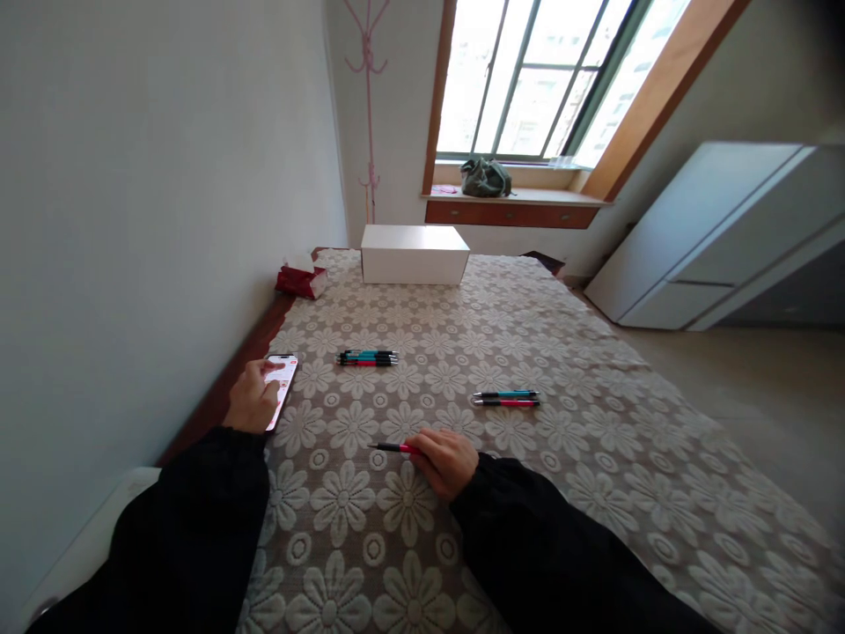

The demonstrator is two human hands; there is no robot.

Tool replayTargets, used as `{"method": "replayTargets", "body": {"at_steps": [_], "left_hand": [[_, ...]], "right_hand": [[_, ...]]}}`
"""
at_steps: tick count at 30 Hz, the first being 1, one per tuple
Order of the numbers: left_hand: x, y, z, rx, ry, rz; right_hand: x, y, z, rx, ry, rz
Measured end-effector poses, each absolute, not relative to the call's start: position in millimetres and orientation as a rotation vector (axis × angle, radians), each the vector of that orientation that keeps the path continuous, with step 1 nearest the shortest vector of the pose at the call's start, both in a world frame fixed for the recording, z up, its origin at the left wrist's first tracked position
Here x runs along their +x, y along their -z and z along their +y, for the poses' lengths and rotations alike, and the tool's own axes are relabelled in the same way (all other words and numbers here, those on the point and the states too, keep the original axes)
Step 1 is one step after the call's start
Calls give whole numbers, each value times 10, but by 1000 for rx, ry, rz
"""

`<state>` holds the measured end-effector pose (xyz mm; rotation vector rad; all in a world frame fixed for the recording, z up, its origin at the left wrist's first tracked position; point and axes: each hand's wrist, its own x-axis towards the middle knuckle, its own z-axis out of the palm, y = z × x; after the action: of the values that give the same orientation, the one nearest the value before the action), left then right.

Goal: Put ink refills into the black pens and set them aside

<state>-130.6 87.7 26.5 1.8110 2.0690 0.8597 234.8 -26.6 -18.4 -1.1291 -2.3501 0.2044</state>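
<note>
My left hand (253,396) lies over a smartphone (283,383) with a lit screen, at the left edge of the table. Its thumb and a finger stretch apart onto the screen; the other fingers are partly hidden. In my right hand (449,460) is a red and black pen (396,447), pinched near its red end, with the dark tip pointing left just over the cloth. Beyond my hands lies a small bunch of teal, black and red pens (367,358). To the right, a teal pen (507,394) and a red pen (507,403) rest side by side.
A patterned tablecloth (343,497) covers the table. At the far end stands a white box (415,262), with a red tissue pack (301,280) to its left. The wall runs along the left side. A dark bag (485,178) sits on the windowsill.
</note>
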Motion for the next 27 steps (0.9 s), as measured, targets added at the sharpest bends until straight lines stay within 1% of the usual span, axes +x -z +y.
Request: {"method": "replayTargets", "body": {"at_steps": [5,9,13,18,23,27], "left_hand": [[-1423,-265,904,1727,-974,1995],[-1474,-268,920,1669,-965,1931],[-1514,-300,926,1649,-1131,1854],[-1607,-357,917,1556,-1268,1945],[-1619,-419,883,1548,-1234,2044],[-1536,-487,848,1562,-1265,2078]], "right_hand": [[2340,248,-274,-1129,-219,-2295],[2337,249,-277,-1137,-228,-2306],[2340,218,-277,-1143,-221,-2313],[2353,253,-281,-1158,-226,-2306],[2352,297,-288,-1162,-231,-2241],[2334,202,-299,-1167,-200,-2185]]}}
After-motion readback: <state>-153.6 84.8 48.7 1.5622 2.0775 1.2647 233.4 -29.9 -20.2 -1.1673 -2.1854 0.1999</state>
